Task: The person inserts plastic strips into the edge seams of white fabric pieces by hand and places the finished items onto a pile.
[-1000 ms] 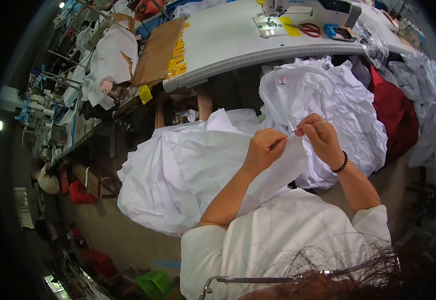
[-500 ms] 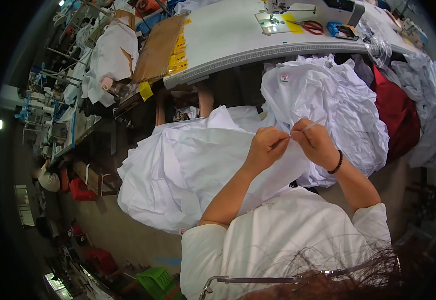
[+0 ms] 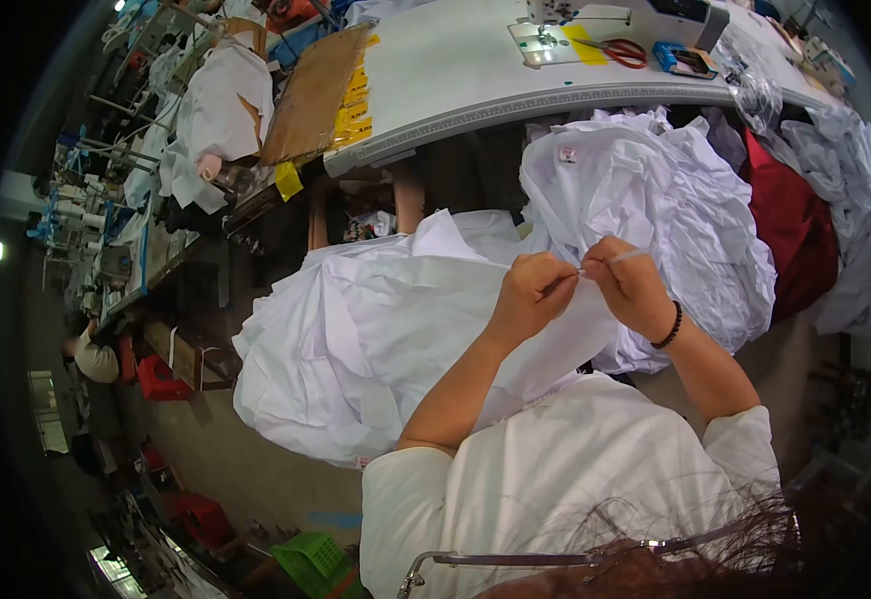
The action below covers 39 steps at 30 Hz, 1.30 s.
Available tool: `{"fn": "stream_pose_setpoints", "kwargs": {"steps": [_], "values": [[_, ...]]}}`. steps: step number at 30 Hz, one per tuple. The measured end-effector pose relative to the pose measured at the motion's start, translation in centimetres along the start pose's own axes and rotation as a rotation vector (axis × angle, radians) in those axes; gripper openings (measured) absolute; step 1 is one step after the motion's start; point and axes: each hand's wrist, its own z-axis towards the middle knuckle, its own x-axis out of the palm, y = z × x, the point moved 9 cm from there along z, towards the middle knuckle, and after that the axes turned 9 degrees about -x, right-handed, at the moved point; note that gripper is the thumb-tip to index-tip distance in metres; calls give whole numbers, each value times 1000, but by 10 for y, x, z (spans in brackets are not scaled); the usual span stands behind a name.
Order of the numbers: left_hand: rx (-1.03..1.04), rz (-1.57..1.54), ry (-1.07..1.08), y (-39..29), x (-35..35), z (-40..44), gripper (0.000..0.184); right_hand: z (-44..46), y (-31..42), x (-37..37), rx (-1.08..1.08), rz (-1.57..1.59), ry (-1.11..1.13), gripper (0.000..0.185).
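My left hand [image 3: 535,294] and my right hand [image 3: 631,292] meet fingertip to fingertip above the white fabric. A thin, pale, narrow strip [image 3: 631,256] sticks out from the fingers of my right hand. My left fingers are pinched close against it, at a small whitish bit between the two hands; exactly what they grip is too small to make out. Beneath my hands, a large white cloth garment [image 3: 325,339] lies bunched over my lap. Just beyond my right hand rises a heap of crumpled white garments [image 3: 685,190] with a small red-marked label.
A white sewing table [image 3: 445,70] spans the top, carrying a sewing machine [image 3: 670,15], red-handled scissors [image 3: 623,52] and a blue box [image 3: 685,60]. Red cloth [image 3: 790,230] hangs at right. A green basket [image 3: 310,561] stands low left. Another person [image 3: 96,357] sits far left.
The pale strip in my right fingers has tilted to lie flatter. My hands have otherwise barely moved, and the cloth stays in place.
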Motion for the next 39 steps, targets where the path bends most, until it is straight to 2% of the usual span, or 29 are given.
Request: {"fn": "stream_pose_setpoints", "kwargs": {"steps": [5,8,11,13,15,16,18,19,21,22,23,25,26,29,37,39], "values": [[-6,-4,1,3,0,0,4,-4,-6,2,18,42,-1,4],[-17,-8,-1,4,1,0,4,-2,-2,2,-47,-6,-2,2],[-20,-13,-3,5,1,0,3,-4,-8,0,1,24,-32,2],[-15,-14,-5,5,0,0,3,-6,-10,-2,-60,14,-55,4],[-39,-59,-3,8,-1,0,5,-10,-19,-26,-38,239,-359,10],[-38,-59,-5,9,-1,0,5,-9,-24,-32,16,295,-407,14],[-79,-116,-5,14,-3,-1,3,-12,-47,-27,107,509,-404,13],[-77,-115,-7,15,-4,-1,3,-13,-54,-19,188,556,-340,19],[-38,-96,-11,14,-5,1,3,-10,-41,-5,131,344,-65,33],[-36,-95,-16,15,-6,1,3,-14,-41,4,190,317,-10,37],[-42,-94,-13,16,-5,2,3,-17,-42,7,187,317,-6,37],[-47,-93,-11,16,-5,3,3,-31,-64,24,361,330,37,28],[-23,-70,-16,12,-4,4,3,-33,-68,26,395,507,-62,16],[23,-11,-41,7,-4,4,4,-36,-73,29,449,623,-118,10],[15,28,-70,6,-7,5,3,-31,-68,27,401,569,-185,5],[74,49,-115,4,-10,4,4,-28,-68,28,390,538,-177,5]]}}
